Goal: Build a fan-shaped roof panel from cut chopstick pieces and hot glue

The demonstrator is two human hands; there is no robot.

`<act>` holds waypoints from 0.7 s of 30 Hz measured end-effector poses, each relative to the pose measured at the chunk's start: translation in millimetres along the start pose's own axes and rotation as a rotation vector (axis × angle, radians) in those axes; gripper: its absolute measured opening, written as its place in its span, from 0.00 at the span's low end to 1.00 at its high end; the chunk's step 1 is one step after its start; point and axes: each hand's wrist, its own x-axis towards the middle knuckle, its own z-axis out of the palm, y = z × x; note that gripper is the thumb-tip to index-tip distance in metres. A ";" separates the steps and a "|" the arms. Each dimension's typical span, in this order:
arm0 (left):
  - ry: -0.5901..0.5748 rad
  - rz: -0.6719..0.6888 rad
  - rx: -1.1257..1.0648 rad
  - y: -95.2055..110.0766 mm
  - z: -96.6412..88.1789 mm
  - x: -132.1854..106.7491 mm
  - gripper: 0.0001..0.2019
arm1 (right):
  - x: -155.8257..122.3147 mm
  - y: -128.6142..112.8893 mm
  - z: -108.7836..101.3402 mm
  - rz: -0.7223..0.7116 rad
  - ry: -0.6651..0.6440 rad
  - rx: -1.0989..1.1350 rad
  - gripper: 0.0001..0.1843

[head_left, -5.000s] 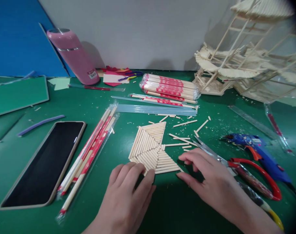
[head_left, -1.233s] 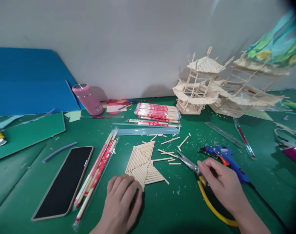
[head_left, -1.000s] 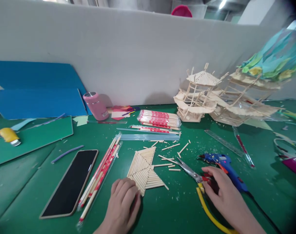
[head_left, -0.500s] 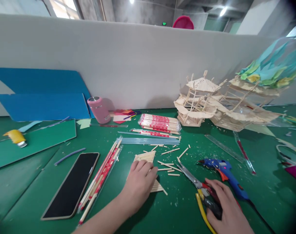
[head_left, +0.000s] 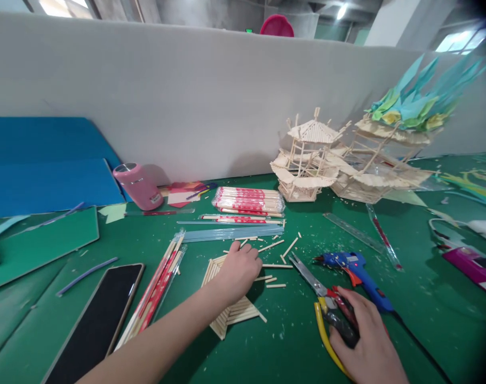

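My left hand [head_left: 240, 269] is closed, its fingers curled down over the short cut wooden sticks; the fingertips are hidden, so I cannot see what they pinch. Under and beside that wrist lies a fan-like panel of glued sticks [head_left: 243, 310], partly covered by my forearm. My right hand [head_left: 366, 337] is wrapped round the dark and red handles of scissors [head_left: 310, 277], whose silver blades lie slightly apart, pointing at the loose sticks [head_left: 275, 286]. Yellow-handled pliers [head_left: 323, 336] lie against the scissors. Just beyond my right hand rests a blue glue gun [head_left: 357, 264].
A phone [head_left: 96, 320] and wrapped sticks [head_left: 157, 288] lie left. Behind are stick bundles [head_left: 248, 200], blue strips [head_left: 230, 233] and a pink bottle [head_left: 138, 186]. Stick-built pavilion models [head_left: 307, 160] stand back right. A magenta device [head_left: 472, 269] lies at the right.
My left hand has moved off the stick panel, up and right towards the loose sticks, uncovering more of the panel. My right hand stays at the scissors. The whole view has shifted slightly.
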 end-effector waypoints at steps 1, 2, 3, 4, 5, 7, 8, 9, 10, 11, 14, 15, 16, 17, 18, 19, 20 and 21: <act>-0.002 -0.026 -0.023 -2.5 -1.8 -1.0 0.09 | -0.1 0.0 -0.1 0.007 -0.002 0.005 0.26; -0.003 -0.056 -0.050 -5.6 -3.8 -2.2 0.09 | -0.4 0.3 -0.1 0.004 -0.004 0.010 0.25; -0.005 -0.089 -0.081 -9.2 -6.0 -3.6 0.10 | -0.7 1.0 0.0 -0.002 -0.005 0.015 0.24; -0.007 -0.122 -0.117 -13.3 -8.5 -5.4 0.10 | -1.1 1.9 0.3 -0.009 -0.008 0.021 0.23; -0.009 -0.156 -0.157 -17.4 -11.5 -7.7 0.11 | -1.4 3.0 0.5 -0.013 -0.011 0.029 0.23; -0.019 -0.209 -0.251 -24.7 -18.8 -14.5 0.12 | -2.2 4.9 0.0 -0.024 -0.013 0.051 0.21; -0.029 -0.227 -0.305 -27.0 -23.1 -19.3 0.12 | -2.6 5.1 -1.0 -0.030 -0.009 0.061 0.21; -0.039 -0.239 -0.359 -28.1 -27.9 -25.1 0.12 | -2.8 4.5 -2.7 -0.041 0.010 0.071 0.21; -0.056 -0.245 -0.416 -27.7 -32.8 -31.9 0.12 | -2.7 2.7 -5.2 -0.061 0.035 0.082 0.20; -0.073 -0.247 -0.470 -25.6 -37.7 -39.6 0.12 | -2.3 -0.8 -8.3 -0.089 0.072 0.096 0.20; -0.141 -0.244 -0.608 -10.8 -49.2 -65.2 0.12 | 1.9 -21.9 -20.1 -0.221 0.167 0.153 0.17; -0.162 -0.255 -0.652 -4.0 -51.3 -73.7 0.13 | 4.2 -32.0 -23.9 -0.270 0.162 0.171 0.15; -0.196 -0.274 -0.747 3.1 -52.3 -81.7 0.12 | 6.7 -42.9 -27.2 -0.323 0.138 0.183 0.13; -0.211 -0.285 -0.809 10.1 -52.4 -89.0 0.11 | 9.1 -54.0 -29.6 -0.398 0.098 0.198 0.13; -0.219 -0.304 -0.860 16.7 -51.6 -95.8 0.11 | 11.1 -64.6 -30.9 -0.468 0.038 0.229 0.14; -0.221 -0.322 -0.893 22.5 -50.1 -101.8 0.10 | 12.5 -74.1 -31.0 -0.525 -0.033 0.261 0.15; -0.213 -0.342 -0.908 27.4 -48.2 -107.1 0.10 | 13.2 -82.0 -29.9 -0.557 -0.109 0.292 0.16; -0.199 -0.356 -0.908 31.5 -46.0 -111.8 0.10 | 13.0 -88.0 -27.8 -0.564 -0.183 0.329 0.17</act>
